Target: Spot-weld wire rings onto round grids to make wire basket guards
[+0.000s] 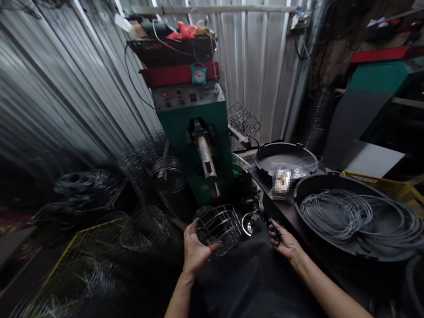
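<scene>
The wire basket [223, 223], near centre before the green machine [178, 144], is probably best steadied by its frame, as the left hand [196, 250] does, thumb and fingers clasping its left side, while the right hand [285, 243], forearm angled inward, curls around a small dark object [276, 231] too dim to identify.

You have two bare hands [196, 253] [285, 242], one held silvery wire cage [223, 223], two shallow round black trays [286, 150] [349, 182], one teal clock [199, 74].
</scene>
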Demonstrator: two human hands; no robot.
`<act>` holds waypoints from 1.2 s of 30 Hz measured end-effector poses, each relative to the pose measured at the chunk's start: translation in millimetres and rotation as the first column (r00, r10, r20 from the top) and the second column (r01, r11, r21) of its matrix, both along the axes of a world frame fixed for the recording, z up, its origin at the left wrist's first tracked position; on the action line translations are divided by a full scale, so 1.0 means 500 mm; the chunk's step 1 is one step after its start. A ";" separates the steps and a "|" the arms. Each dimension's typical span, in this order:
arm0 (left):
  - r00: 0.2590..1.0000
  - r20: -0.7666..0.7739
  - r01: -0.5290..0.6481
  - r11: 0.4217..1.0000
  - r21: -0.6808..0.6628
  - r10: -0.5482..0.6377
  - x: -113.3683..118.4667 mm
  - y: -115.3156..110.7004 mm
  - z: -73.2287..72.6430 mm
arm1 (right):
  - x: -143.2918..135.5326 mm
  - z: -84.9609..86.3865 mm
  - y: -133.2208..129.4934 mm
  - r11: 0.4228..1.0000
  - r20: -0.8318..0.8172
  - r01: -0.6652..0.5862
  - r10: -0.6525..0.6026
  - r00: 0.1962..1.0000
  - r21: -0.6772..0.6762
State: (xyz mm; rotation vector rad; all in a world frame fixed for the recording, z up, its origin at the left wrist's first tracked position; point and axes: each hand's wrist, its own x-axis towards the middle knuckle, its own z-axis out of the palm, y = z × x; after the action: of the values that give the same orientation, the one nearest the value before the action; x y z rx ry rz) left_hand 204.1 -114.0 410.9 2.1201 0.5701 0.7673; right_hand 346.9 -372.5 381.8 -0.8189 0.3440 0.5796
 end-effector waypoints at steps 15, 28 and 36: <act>0.997 -0.068 -0.022 0.984 0.179 0.034 0.012 -0.010 0.043 | 0.017 -0.074 -0.001 0.762 0.555 0.145 0.313 0.771 -0.631; 0.966 -0.253 0.142 0.929 0.343 -0.054 0.043 -0.041 0.096 | 0.015 0.196 0.156 0.384 0.381 -0.002 0.916 0.124 -0.923; 0.961 -0.274 0.123 0.935 0.333 -0.029 0.042 -0.026 0.086 | -0.028 0.150 0.202 0.546 0.554 0.098 0.812 0.184 -0.832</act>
State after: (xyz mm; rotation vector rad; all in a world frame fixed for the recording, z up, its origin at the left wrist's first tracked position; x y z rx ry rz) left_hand 225.0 -126.7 454.0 2.5838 0.5152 0.5733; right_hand 333.1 -271.4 457.0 -1.9925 -0.9644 0.3108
